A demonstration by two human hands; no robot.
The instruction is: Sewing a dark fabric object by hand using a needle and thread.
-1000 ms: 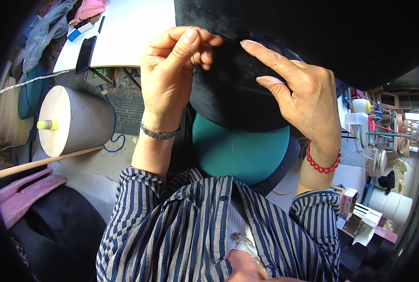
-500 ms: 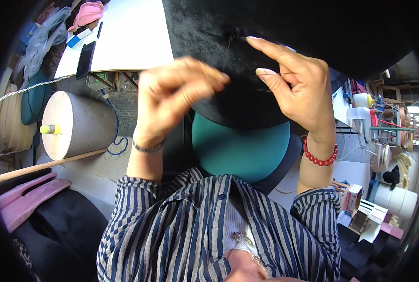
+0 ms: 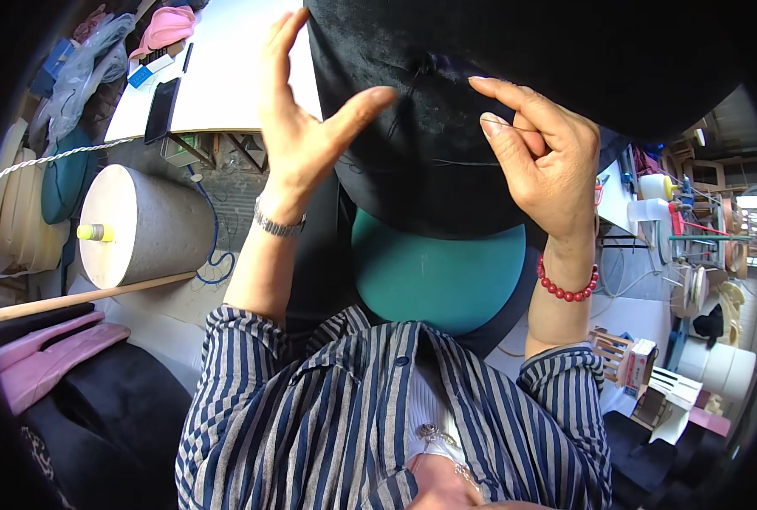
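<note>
A large black velvety fabric piece [image 3: 370,110] spreads in front of me, with a gathered, puckered spot [image 3: 434,66] near its middle. My left hand [image 3: 310,127] is open at the fabric's left edge, thumb spread wide from the raised fingers, nothing in it. My right hand [image 3: 544,149] is over the fabric, index finger reaching toward the gathered spot. A thin dark needle [image 3: 521,128] seems to lie between its thumb and curled fingers. Below the hand, a fine dark thread [image 3: 459,162] runs across the cloth.
A white table [image 3: 234,59] at the upper left bears a phone [image 3: 163,110], a small box and pink cloth. A big pale roll [image 3: 145,225] stands below it. A teal rounded seat [image 3: 438,272] is under the fabric. Racks and rolls crowd the right side.
My left hand has swung up and away to the left, its fingers going from pinched together to spread. My right hand has shifted slightly right and stays pinched.
</note>
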